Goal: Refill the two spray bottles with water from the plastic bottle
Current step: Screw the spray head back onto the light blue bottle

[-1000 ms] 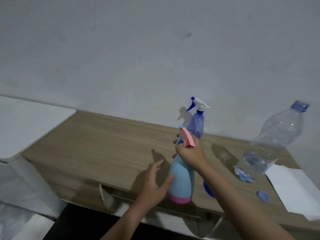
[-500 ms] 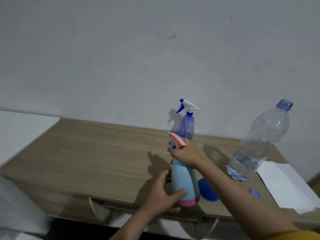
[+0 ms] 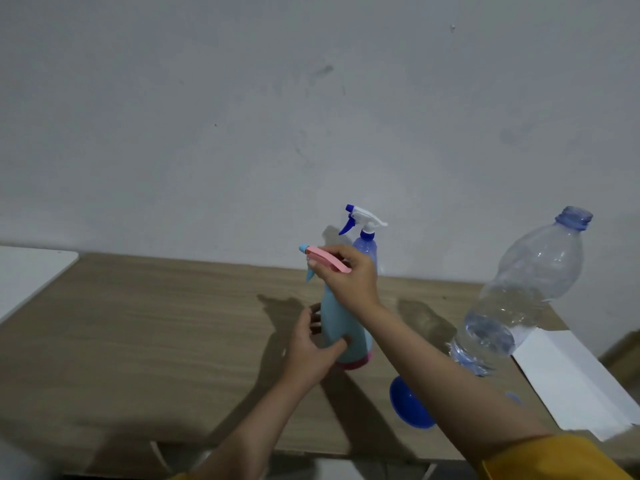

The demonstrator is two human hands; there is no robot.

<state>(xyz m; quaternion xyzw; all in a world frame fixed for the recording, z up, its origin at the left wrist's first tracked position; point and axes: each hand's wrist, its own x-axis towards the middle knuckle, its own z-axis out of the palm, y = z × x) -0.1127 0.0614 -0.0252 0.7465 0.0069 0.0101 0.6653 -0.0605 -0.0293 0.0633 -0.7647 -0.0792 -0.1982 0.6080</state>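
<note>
A light blue spray bottle (image 3: pixel 337 327) with a pink base and pink trigger head stands upright on the wooden table (image 3: pixel 156 327). My left hand (image 3: pixel 310 351) grips its lower body. My right hand (image 3: pixel 348 277) grips the pink spray head at the top. Behind it, near the wall, stands a translucent blue spray bottle (image 3: pixel 365 244) with a white and blue head. To the right stands the clear plastic bottle (image 3: pixel 519 299), uncapped, with water in its lower part. Its blue cap (image 3: pixel 513 397) lies on the table, partly hidden by my right arm.
A blue funnel (image 3: pixel 410 407) lies on the table under my right forearm. White paper (image 3: pixel 571 379) lies at the table's right end. A white surface (image 3: pixel 31 271) adjoins the table on the left. A grey wall runs behind.
My left hand has closed round the light blue bottle's lower body. The pink head has turned from tilted to level under my right hand. The camera has shifted.
</note>
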